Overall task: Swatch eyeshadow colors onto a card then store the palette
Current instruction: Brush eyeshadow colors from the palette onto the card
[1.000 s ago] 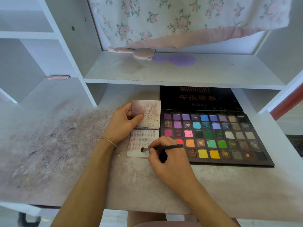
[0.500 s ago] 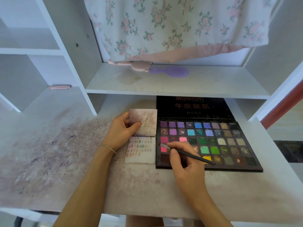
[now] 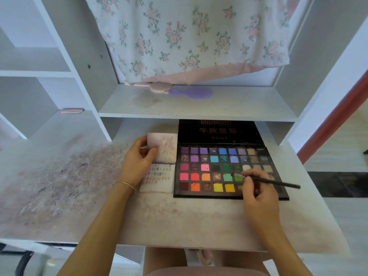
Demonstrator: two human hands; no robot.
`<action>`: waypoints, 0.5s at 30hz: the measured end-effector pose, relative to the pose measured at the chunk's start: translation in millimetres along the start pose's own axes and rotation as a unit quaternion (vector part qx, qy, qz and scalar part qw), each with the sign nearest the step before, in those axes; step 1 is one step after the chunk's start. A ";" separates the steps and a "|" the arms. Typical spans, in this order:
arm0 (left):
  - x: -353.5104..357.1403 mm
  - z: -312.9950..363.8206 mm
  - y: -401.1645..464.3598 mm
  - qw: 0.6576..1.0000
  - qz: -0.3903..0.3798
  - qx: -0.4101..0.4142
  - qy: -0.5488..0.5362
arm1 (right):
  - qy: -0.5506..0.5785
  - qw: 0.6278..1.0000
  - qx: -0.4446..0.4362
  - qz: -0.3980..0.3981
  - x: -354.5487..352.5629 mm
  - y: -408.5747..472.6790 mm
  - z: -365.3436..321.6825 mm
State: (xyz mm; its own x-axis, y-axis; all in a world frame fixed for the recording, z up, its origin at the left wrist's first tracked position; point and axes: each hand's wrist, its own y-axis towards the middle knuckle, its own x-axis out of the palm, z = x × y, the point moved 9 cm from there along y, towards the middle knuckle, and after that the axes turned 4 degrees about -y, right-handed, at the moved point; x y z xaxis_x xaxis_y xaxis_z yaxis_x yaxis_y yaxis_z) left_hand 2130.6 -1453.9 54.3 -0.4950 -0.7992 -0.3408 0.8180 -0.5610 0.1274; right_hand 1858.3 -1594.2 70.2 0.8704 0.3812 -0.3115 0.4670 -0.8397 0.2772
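Observation:
A large black eyeshadow palette [image 3: 201,172] lies open on the desk, its lid [image 3: 217,131] propped back under the shelf. Left of it lies a folded swatch card [image 3: 159,180] with rows of colour dabs on its lower half. My left hand [image 3: 137,164] holds the card's upper flap, thumb on top. My right hand [image 3: 256,194] pinches a thin black brush [image 3: 276,183]; its tip rests at a green pan in the fourth row.
The desk top [image 3: 179,222] is stained with pigment, heaviest at the left. A shelf [image 3: 199,108] just above the palette carries a purple hairbrush [image 3: 192,93] and a pink item [image 3: 153,86]. A floral cloth [image 3: 189,36] hangs behind. A pink clip [image 3: 70,111] lies at left.
My right hand has carried the brush from the swatch card rightward across the palette, from the pink pans to a green pan. My left hand stays on the card.

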 end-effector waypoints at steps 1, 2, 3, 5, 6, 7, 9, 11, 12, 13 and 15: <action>-2.6 0.6 -3.8 1.000 0.020 0.006 -0.012 | -0.005 1.000 0.002 0.005 -6.5 0.9 2.8; -4.8 1.0 -7.4 0.999 0.039 0.013 -0.019 | -0.011 1.000 0.002 0.007 -11.8 1.6 5.1; -6.8 1.3 -10.1 0.998 0.055 0.021 -0.022 | -0.018 1.000 0.001 0.007 -15.9 2.5 7.2; -10.2 0.5 -13.0 0.996 0.081 0.032 -0.029 | -0.019 1.000 0.000 0.006 -21.3 3.3 11.1; -11.0 -0.3 -13.0 0.995 0.090 0.033 -0.030 | -0.019 1.000 -0.002 0.007 -22.5 3.5 12.3; -11.5 -1.3 -12.8 0.995 0.094 0.035 -0.025 | -0.024 1.000 -0.003 0.006 -22.6 3.5 13.0; -11.1 -2.8 -11.7 0.994 0.098 0.039 -0.009 | -0.035 0.999 -0.002 0.005 -21.1 3.7 14.3; -11.4 -3.4 -11.2 0.994 0.102 0.044 -0.002 | -0.043 0.999 -0.001 0.004 -19.4 3.8 14.3; -11.5 -3.1 -11.3 0.994 0.103 0.048 -0.003 | -0.047 0.999 -0.002 0.004 -18.9 3.8 13.8; -11.6 -2.4 -11.5 0.993 0.103 0.051 -0.003 | -0.051 0.999 -0.003 0.004 -18.4 3.9 13.2; -11.3 -1.7 -11.7 0.994 0.100 0.053 -0.006 | -0.059 0.998 -0.006 -0.005 -16.4 4.5 12.5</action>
State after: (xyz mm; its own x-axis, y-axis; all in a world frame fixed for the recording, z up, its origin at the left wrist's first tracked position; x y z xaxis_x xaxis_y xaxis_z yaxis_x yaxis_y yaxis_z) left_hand 2127.0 -1438.0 55.1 -0.3306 -0.8990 -0.2874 0.8646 -0.4105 0.2896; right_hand 1844.1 -1609.1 65.2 0.8417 0.3398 -0.4196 0.4774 -0.8315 0.2842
